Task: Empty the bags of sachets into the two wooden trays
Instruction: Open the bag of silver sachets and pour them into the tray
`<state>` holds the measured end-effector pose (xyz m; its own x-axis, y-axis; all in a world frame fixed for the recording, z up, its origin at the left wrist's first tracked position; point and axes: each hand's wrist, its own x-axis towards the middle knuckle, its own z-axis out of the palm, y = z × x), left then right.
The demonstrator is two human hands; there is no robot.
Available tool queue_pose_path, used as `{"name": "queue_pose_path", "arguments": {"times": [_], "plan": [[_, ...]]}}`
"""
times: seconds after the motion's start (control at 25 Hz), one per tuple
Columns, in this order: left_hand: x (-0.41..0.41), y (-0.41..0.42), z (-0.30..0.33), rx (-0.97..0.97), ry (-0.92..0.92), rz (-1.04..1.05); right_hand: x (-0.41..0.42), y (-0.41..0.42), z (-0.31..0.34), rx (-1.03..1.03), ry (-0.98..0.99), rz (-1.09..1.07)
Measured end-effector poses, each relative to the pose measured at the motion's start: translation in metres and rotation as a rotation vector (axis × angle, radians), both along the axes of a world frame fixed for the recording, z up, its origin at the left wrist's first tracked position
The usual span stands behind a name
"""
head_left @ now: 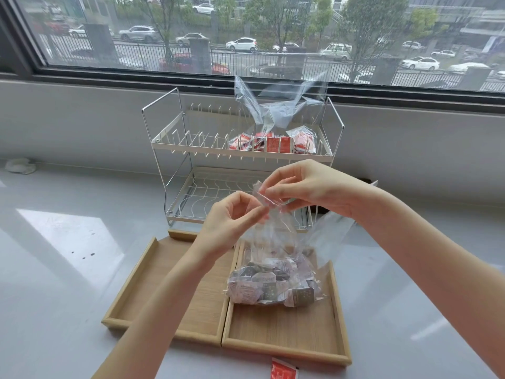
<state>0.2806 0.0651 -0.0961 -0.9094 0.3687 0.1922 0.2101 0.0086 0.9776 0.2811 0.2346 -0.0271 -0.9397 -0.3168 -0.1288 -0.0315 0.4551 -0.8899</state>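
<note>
Seen from the head camera: left hand (232,217) and right hand (306,188) raised together above the trays, fingers curled, both pinching the twisted top of a clear bag (273,277) of grey and purple sachets. Bag's full bottom resting in the right wooden tray (284,348), toward its far end; loose plastic neck drawn upward to the fingertips. Left wooden tray (136,274) lying just beside it, long sides touching — left forearm crossing over its floor. Behind the trays, a white wire rack (175,144) with two shelves, standing on the table (54,255) against the wall under the window. On the rack's upper shelf, toward the right, a second clear bag (273,138) of red sachets, its open plastic top standing up in front of the glass. At the near edge of the table, just in front of the right tray, one single red sachet (282,370), partly cut off by the frame. Far left by the wall, a crumpled white cloth (20,165).
</note>
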Motion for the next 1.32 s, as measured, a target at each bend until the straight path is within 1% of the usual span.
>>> {"name": "queue_pose_path", "arguments": {"times": [0.04,0.12,0.24,0.36,0.52,0.6,0.76,0.84,0.92,1.0,1.04,1.08,1.12,1.16,1.24,1.28,1.32], "plan": [[0.001,0.000,0.000,0.008,0.004,-0.030,0.000,0.002,-0.001,-0.021,0.000,-0.024],[0.003,0.000,-0.001,0.032,0.006,-0.061,0.001,0.005,-0.002,-0.029,-0.053,0.007],[0.004,0.001,0.000,0.039,0.032,-0.060,0.001,0.010,-0.001,-0.061,-0.196,0.117],[0.003,0.001,-0.001,-0.011,0.052,-0.025,0.000,0.015,0.002,-0.142,-0.335,0.123],[0.003,0.001,-0.003,-0.020,0.076,0.006,0.005,0.015,-0.001,-0.051,-0.393,0.227],[0.003,0.001,-0.003,-0.016,0.091,-0.008,0.005,0.016,-0.003,-0.032,-0.379,0.213],[0.002,-0.001,-0.006,0.017,0.090,-0.015,0.006,0.013,-0.007,0.032,-0.302,0.110],[0.002,-0.005,-0.009,0.015,0.086,0.001,0.006,0.014,0.002,-0.038,-0.222,0.023],[0.001,-0.010,-0.010,0.020,0.080,0.038,0.003,0.020,0.018,-0.148,-0.081,-0.091],[-0.001,-0.013,-0.008,0.053,0.082,0.052,0.001,0.023,0.027,-0.124,0.043,-0.117],[-0.001,-0.013,-0.008,0.066,0.085,0.050,0.001,0.021,0.026,-0.053,0.064,-0.081],[-0.001,-0.013,-0.008,0.078,0.087,0.052,0.001,0.019,0.023,0.041,0.048,-0.028],[-0.001,-0.012,-0.008,0.085,0.091,0.055,0.003,0.018,0.019,0.123,-0.006,0.025],[-0.001,-0.012,-0.009,0.086,0.092,0.057,0.004,0.019,0.015,0.161,-0.093,0.071],[-0.001,-0.014,-0.010,0.085,0.086,0.071,0.008,0.025,0.009,0.126,-0.263,0.175],[-0.002,-0.015,-0.011,0.085,0.081,0.079,0.009,0.029,0.008,0.099,-0.296,0.207],[-0.003,-0.016,-0.011,0.085,0.077,0.081,0.010,0.033,0.009,0.093,-0.286,0.219]]}}
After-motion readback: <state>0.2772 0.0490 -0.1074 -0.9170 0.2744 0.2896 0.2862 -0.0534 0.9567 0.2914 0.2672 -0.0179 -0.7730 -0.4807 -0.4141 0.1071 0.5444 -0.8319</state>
